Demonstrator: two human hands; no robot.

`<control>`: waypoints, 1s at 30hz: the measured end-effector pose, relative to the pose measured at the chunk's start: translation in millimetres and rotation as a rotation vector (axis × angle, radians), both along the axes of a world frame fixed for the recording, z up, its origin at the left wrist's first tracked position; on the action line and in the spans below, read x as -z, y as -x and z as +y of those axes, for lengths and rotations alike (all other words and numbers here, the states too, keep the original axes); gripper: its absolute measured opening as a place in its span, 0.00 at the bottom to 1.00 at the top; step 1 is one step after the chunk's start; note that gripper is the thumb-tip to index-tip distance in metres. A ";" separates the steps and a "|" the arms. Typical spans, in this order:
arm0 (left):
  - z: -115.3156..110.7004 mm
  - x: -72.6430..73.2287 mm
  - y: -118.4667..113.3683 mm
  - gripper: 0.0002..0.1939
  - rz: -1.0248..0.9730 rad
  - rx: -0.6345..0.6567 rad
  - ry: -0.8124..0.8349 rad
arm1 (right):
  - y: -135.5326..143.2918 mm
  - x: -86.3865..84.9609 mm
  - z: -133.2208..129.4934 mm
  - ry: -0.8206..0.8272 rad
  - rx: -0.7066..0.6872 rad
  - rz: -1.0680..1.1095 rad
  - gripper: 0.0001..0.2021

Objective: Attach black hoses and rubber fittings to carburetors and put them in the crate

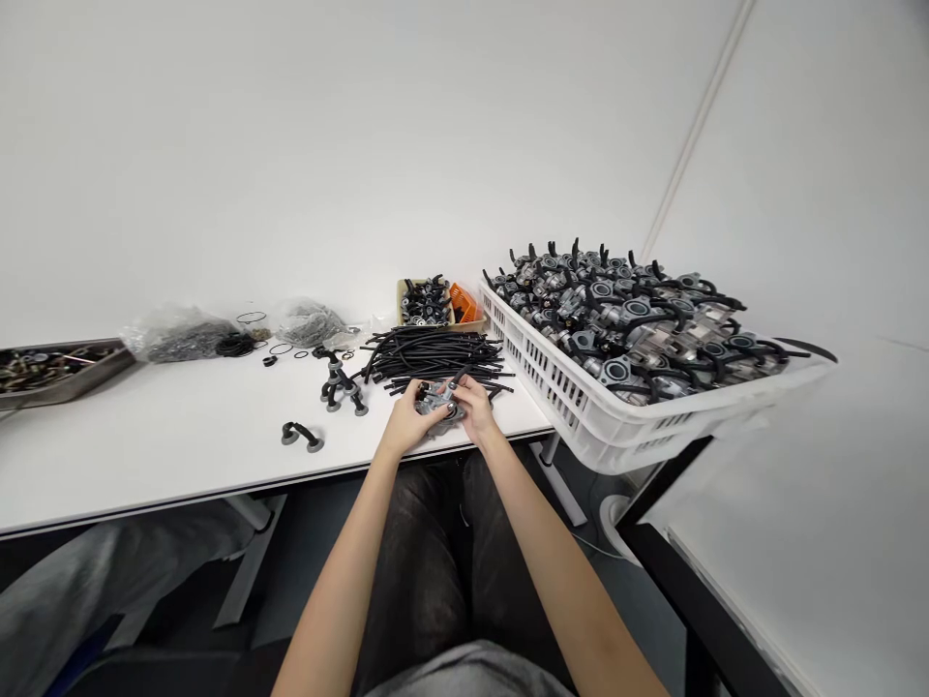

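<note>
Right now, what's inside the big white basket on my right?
The white basket is heaped above its rim with grey parts, with black hoses among them. The heap covers the basket's floor, and its lower layers are mostly hidden.

head | above the lap (419,561) | faces forward and down | table (195,436) near, wall (326,145) beyond
</note>
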State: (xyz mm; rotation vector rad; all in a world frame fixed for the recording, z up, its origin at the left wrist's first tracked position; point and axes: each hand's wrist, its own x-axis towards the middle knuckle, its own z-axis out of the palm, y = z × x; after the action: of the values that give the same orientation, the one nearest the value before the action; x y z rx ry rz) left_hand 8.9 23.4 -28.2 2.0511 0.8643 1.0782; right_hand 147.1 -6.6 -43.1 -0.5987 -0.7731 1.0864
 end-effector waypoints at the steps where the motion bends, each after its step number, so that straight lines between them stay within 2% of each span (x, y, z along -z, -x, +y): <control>1: 0.0 0.0 0.0 0.22 0.000 0.000 -0.001 | 0.5 0.0 0.2 -0.002 0.007 0.001 0.08; 7: 0.8 0.8 0.3 0.22 0.005 -0.005 -0.007 | 3.4 2.8 3.7 -0.010 0.062 0.004 0.13; 15: 0.7 0.7 -0.7 0.22 0.024 -0.022 -0.019 | 4.9 0.3 3.9 -0.024 0.099 -0.031 0.11; 25: -1.2 -0.5 -0.1 0.23 0.023 -0.015 -0.011 | 4.9 2.6 6.3 -0.022 0.069 -0.050 0.11; 30: 0.0 0.0 -0.1 0.22 0.015 -0.007 -0.014 | 3.0 -0.4 1.7 -0.014 0.030 -0.035 0.08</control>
State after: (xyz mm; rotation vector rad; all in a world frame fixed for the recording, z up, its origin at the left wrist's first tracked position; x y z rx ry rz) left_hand 8.9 23.4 -28.2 2.0714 0.8742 1.0767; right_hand 144.1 -4.9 -42.8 -0.6169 -0.7998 1.0442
